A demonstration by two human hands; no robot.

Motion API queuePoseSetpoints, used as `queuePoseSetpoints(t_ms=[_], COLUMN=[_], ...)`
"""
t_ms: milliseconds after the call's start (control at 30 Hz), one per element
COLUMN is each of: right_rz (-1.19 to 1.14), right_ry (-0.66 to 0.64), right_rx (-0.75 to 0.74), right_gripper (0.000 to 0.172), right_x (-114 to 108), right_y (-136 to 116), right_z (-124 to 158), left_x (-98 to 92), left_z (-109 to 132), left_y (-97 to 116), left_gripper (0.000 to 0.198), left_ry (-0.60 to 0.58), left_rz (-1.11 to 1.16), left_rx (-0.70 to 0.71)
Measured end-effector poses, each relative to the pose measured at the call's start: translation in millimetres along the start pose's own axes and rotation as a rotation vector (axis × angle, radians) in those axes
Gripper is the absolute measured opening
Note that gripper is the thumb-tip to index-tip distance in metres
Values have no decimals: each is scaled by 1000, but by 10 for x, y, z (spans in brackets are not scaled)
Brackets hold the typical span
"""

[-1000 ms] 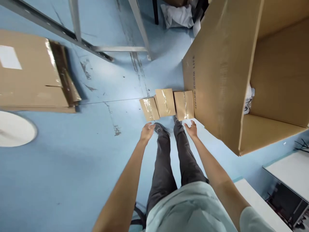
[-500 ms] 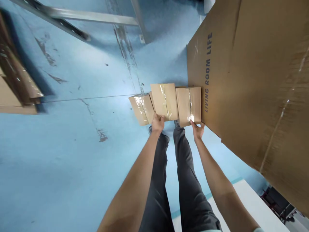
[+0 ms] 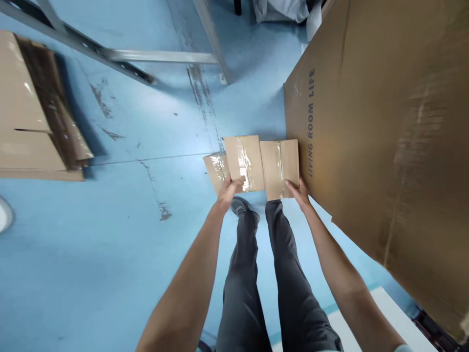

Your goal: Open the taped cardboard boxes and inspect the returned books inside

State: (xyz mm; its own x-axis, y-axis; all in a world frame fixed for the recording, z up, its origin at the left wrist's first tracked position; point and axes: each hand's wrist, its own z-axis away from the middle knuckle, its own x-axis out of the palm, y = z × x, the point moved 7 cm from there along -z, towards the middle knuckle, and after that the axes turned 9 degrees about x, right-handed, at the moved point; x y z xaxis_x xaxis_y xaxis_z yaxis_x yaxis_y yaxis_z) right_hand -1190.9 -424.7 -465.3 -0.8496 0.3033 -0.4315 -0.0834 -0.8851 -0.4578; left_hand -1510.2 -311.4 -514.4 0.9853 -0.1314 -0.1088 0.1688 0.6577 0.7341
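Observation:
Three small taped cardboard boxes lie side by side in front of my feet. My left hand [image 3: 227, 189] grips the near left corner of the middle cardboard box [image 3: 249, 161], thumb on its top and the other fingers mostly hidden. My right hand [image 3: 299, 192] holds the near right corner of the right cardboard box [image 3: 273, 168], thumb on top, its fingers along the side. These two boxes are pressed against each other. Partly covered by the middle box and my left hand, the left cardboard box [image 3: 217, 168] sits tilted.
A huge cardboard carton [image 3: 359, 146] printed "LIVING ROOM LIFE" stands close on the right. Flattened cardboard [image 3: 32, 112] is stacked at the left. A metal frame [image 3: 164, 56] stands on the blue floor [image 3: 128, 264] ahead. My shoe [image 3: 242, 206] is just behind the boxes.
My left hand has shifted from the middle box's near edge to its left corner. The middle and right boxes now sit closer together, and the middle one covers more of the left box.

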Motion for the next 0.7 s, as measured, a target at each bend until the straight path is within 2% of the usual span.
queuePoseSetpoints(t_ms=[67, 167, 300, 400, 533, 700], right_rz=[-6, -42, -91, -106, -74, -61], right_ry=[-4, -67, -151, -197, -249, -357], right_rx=[14, 61, 55, -71, -290, -509], right_gripper=[74, 75, 79, 84, 83, 80], right_x=[-34, -139, -378, -595, -958, -1617], right_y=[13, 50, -48, -322, -859, -1401], right_z=[193, 650, 1426, 2024, 2851, 3960], left_x=[-60, -159, -416, -702, -1039, -1279], left_z=[177, 524, 1190, 1870, 2956, 4360], left_y=[111, 397, 867, 1267, 1832, 2504], left_gripper=[52, 50, 55, 54, 59, 66], left_ry=[39, 57, 117, 160, 211, 372], left_rz=[11, -35, -48, -55, -120, -192], left_rx=[-38, -25, -30, -8, 48, 171])
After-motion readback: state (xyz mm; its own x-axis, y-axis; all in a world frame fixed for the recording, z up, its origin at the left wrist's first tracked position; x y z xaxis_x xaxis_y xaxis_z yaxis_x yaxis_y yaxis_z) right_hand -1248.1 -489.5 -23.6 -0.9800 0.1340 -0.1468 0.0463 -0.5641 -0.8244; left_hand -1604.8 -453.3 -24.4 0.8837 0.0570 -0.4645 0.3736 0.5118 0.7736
